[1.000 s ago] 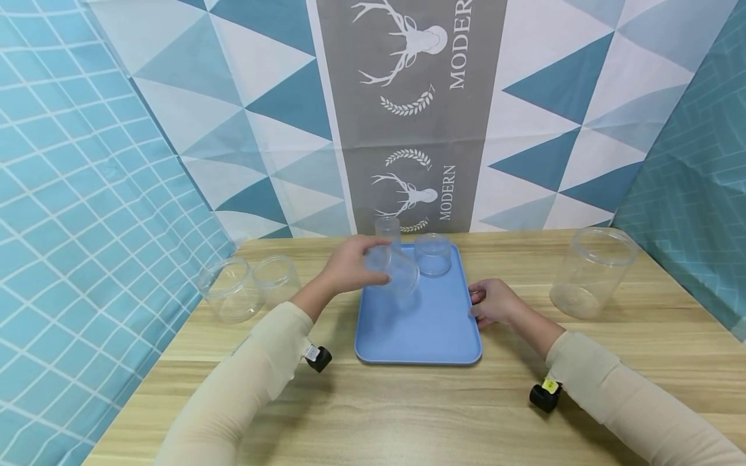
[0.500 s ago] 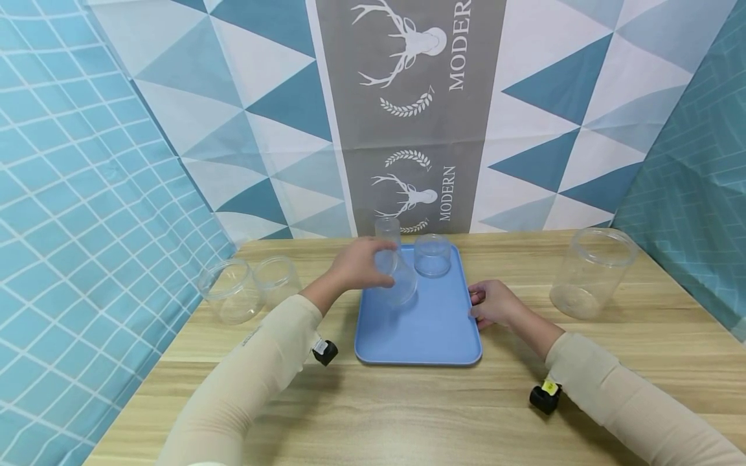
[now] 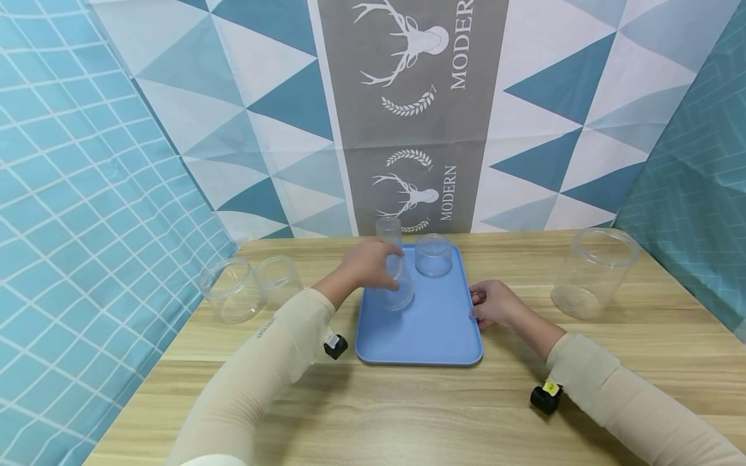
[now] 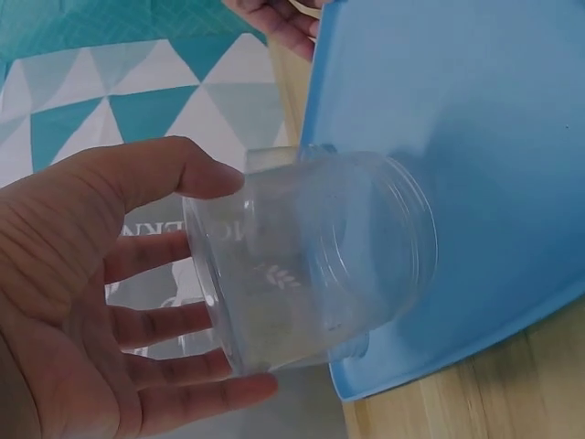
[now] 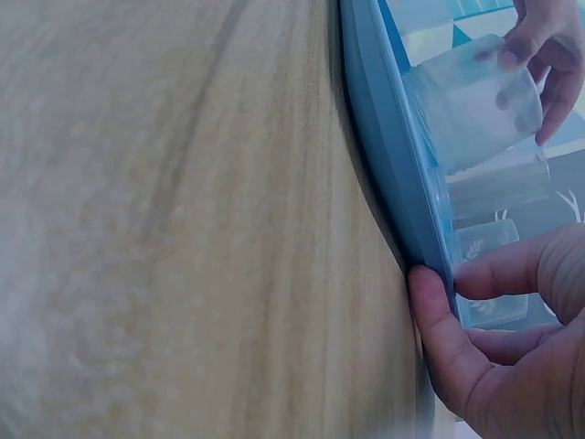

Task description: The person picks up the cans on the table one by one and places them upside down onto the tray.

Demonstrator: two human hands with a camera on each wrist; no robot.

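- Head view's coming through bright and pretty even, with a pale glare patch sitting on the tabletop (image 3: 402,417) at bottom centre.
- Soft shadows are falling beside the left sleeve (image 3: 256,366) and under the right sleeve (image 3: 641,395).
- Left wrist view's looking duller; a fuzzy shadow is spreading over the tray (image 4: 521,110), and faint highlights are tracing the clear jar (image 4: 306,265).
- Right wrist view's going hazy and bluish, kinda mushy and washing out at far left.

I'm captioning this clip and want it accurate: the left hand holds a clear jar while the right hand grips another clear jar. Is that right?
Not quite: the right hand grips the blue tray by its rim, as the right wrist view shows. The left hand does hold a clear jar.
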